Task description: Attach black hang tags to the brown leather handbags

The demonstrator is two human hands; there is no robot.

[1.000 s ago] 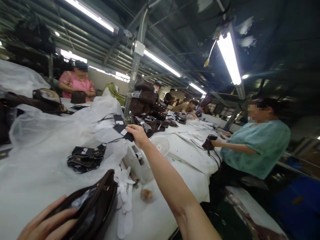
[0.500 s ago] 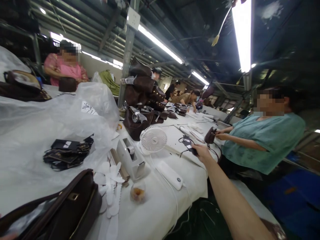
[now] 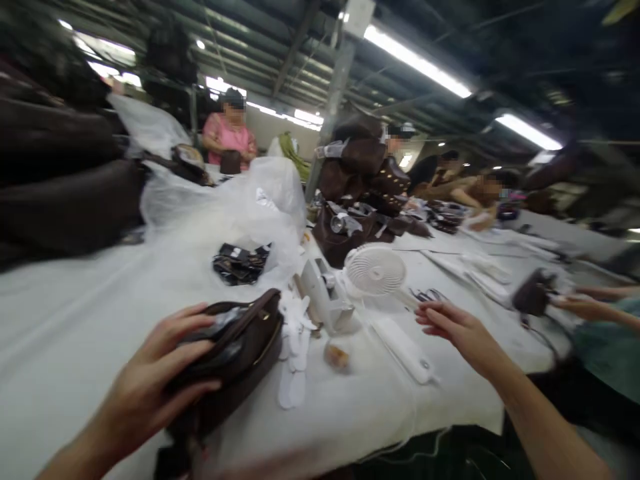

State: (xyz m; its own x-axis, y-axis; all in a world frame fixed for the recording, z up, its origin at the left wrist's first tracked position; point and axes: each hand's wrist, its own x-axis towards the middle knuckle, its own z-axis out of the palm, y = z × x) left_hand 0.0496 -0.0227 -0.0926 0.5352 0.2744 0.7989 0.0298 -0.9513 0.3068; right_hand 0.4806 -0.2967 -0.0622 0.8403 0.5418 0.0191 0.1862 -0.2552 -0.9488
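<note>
In the head view, the two hands are well apart. The left hand [image 3: 160, 363] grips the dark brown leather bag with a zipped edge [image 3: 250, 340], fingers spread over its top and thumb along its near side. The bag lies on the white-covered table [image 3: 360, 427], right of the left palm and well to the left of the right hand [image 3: 445, 323]. White flat strips [image 3: 294, 353] lie just beside it. Thin dark loops [image 3: 429, 293] show at the right hand's blurred fingertips; whether these pinch them, I cannot tell. A round white plastic fan [image 3: 376, 270] stands near.
</note>
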